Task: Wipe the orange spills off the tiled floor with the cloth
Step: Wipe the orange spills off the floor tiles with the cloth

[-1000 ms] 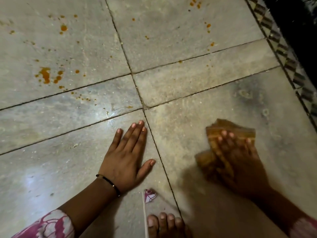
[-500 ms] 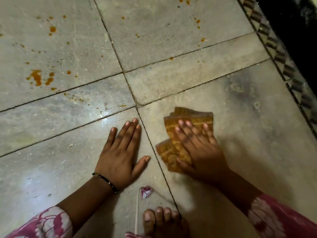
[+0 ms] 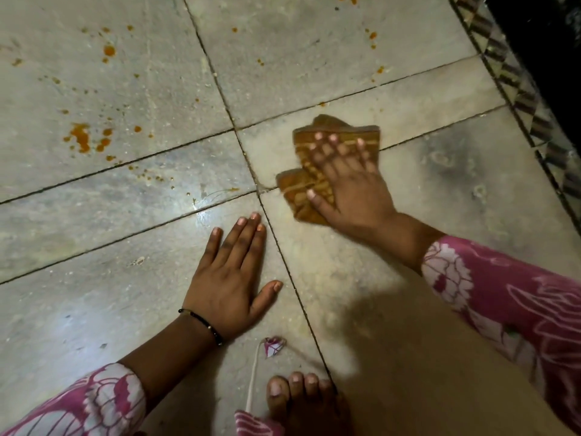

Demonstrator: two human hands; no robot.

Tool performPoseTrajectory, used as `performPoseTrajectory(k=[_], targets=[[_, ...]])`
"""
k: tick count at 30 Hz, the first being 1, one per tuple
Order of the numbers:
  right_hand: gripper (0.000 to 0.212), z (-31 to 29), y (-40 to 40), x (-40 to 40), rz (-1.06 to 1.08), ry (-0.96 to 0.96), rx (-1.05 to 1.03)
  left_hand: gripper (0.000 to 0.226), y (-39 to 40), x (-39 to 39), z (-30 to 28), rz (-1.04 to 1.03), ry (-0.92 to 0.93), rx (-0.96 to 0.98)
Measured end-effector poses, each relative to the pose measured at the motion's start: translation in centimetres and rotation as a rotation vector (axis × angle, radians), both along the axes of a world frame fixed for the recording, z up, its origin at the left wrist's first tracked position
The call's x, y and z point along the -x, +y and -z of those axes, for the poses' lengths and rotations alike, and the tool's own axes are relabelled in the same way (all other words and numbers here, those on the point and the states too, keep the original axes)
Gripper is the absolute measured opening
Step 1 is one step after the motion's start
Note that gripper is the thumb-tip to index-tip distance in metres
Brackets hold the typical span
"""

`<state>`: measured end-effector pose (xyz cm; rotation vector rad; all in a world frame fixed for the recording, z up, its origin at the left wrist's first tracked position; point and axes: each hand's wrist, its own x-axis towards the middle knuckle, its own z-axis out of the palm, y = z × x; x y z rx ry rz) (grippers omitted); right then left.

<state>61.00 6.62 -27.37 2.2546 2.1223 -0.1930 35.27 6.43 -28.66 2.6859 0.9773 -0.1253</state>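
A folded brown-orange cloth lies flat on the grey tiled floor near the middle of the view. My right hand presses on it with fingers spread straight. My left hand rests flat on the floor to the left and nearer me, fingers straight, touching nothing else. The largest orange spill lies at the far left with several drops around it. Smaller orange drops dot the tile beyond the cloth.
A patterned border strip runs along the floor's right edge, with a dark area beyond it. My bare foot is at the bottom centre. A small pink fabric tassel on a white cord lies just before it.
My right hand slid the cloth from the right-hand tile leftward, then forward over the tile joint. My left hand stayed planted on the floor.
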Motion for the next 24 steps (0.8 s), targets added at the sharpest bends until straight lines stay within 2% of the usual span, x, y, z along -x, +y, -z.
performPoseTrajectory(k=[3,6,8,10,12,14,18,21,24], targets=[[0.072,-0.2,-3.9,2.4,-0.216,0.023,0.054,0.079,0.0,0.1,0.0,-0.006,-0.003,0.009],[0.07,-0.3,-9.1,-0.2,-0.305,0.039,0.084,0.078,0.1,0.1,0.2,-0.002,-0.021,-0.002],[0.073,-0.4,-11.0,-3.6,-0.213,0.016,0.109,0.078,0.0,0.1,0.3,-0.005,-0.031,-0.004],[0.078,-0.3,-10.6,-6.4,-0.008,-0.025,0.099,0.077,0.0,0.0,0.2,-0.007,-0.033,-0.001],[0.079,-0.1,-7.9,-7.6,0.212,-0.035,0.062,0.078,-0.1,0.0,0.2,-0.004,-0.023,0.001],[0.083,-0.1,-4.2,-6.8,0.316,-0.029,0.032,0.078,-0.1,0.0,0.1,-0.004,-0.008,0.003],[0.085,0.0,-1.4,-0.5,0.119,-0.044,0.025,0.078,0.0,-0.1,0.0,-0.005,-0.003,0.006],[0.083,0.1,-5.9,3.8,-0.013,-0.033,0.055,0.079,0.0,0.0,0.0,-0.007,0.005,0.008],[0.075,0.3,-12.9,3.7,-0.058,0.018,0.057,0.079,0.1,0.0,0.1,-0.004,-0.005,0.005]])
